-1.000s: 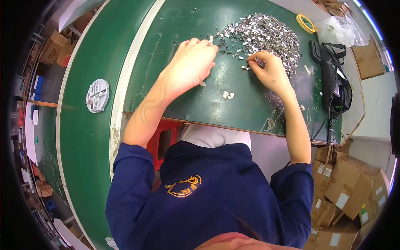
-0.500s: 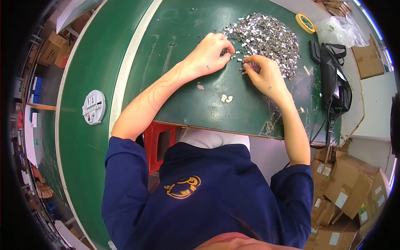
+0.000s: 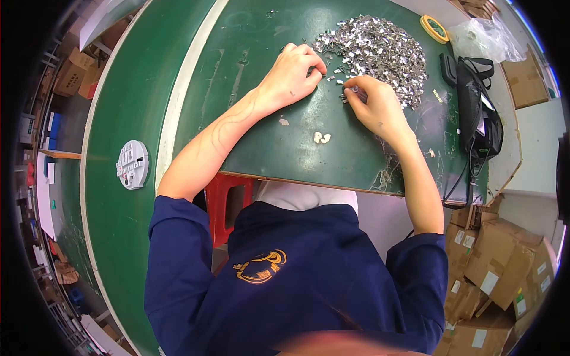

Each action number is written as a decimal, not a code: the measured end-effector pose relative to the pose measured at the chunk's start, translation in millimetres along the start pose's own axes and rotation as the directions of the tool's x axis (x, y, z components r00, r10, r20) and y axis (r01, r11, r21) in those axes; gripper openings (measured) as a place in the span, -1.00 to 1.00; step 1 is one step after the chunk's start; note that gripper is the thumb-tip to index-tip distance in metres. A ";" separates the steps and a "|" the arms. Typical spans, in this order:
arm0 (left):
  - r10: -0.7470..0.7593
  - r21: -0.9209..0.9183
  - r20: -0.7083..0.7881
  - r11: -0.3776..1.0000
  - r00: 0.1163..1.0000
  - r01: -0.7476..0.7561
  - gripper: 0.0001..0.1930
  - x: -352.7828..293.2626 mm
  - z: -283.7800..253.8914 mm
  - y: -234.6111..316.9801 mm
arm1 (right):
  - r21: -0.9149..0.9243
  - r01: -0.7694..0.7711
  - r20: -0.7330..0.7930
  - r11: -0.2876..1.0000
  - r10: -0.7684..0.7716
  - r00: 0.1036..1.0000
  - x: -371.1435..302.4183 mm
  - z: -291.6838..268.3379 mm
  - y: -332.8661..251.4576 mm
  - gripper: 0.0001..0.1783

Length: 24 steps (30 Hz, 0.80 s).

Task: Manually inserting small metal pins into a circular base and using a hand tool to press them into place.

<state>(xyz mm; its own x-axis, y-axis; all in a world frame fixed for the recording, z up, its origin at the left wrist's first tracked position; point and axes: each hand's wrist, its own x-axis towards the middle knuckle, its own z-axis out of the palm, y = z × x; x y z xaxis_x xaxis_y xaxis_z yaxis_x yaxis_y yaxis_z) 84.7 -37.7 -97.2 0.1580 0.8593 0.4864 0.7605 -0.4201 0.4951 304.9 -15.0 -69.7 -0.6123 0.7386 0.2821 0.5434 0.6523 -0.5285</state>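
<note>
A large heap of small shiny metal pieces (image 3: 386, 56) lies at the far right of the green table. Just left of its near edge is my left hand (image 3: 294, 71), fingers curled down to the tabletop with the tips drawn together. Whatever they pinch is hidden. My right hand (image 3: 374, 105) rests at the heap's near edge, thumb and index finger closed. A small clear, rounded thing (image 3: 355, 89) shows between its fingers, too little of it visible to name. A few loose metal pieces (image 3: 339, 81) lie between the two hands.
Crumpled whitish bits (image 3: 322, 137) lie on the tabletop nearer me. A yellow tape roll (image 3: 434, 29), a clear plastic bag (image 3: 484, 41) and a black bag (image 3: 475, 113) line the right side. A grey round fixture (image 3: 132, 165) sits on the green strip at left. Cardboard boxes (image 3: 499, 255) stand lower right.
My left hand has shifted slightly left and away from my right hand, widening the gap. My right hand stays nearly in place, its fingers still closed at the heap's edge.
</note>
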 end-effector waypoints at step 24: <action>-0.038 -0.034 0.033 0.999 0.999 0.039 -0.79 -2.6 -5.4 1.8 | -0.037 0.003 0.008 0.999 -0.003 1.000 -1.2 -1.0 -4.5 -0.83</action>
<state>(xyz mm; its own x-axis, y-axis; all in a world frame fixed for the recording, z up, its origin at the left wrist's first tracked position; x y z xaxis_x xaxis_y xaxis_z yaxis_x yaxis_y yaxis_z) 82.2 -42.2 -93.7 0.1494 0.8838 0.4433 0.7443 -0.3956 0.5380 303.8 -18.6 -66.8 -0.6188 0.7351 0.2769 0.5621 0.6606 -0.4975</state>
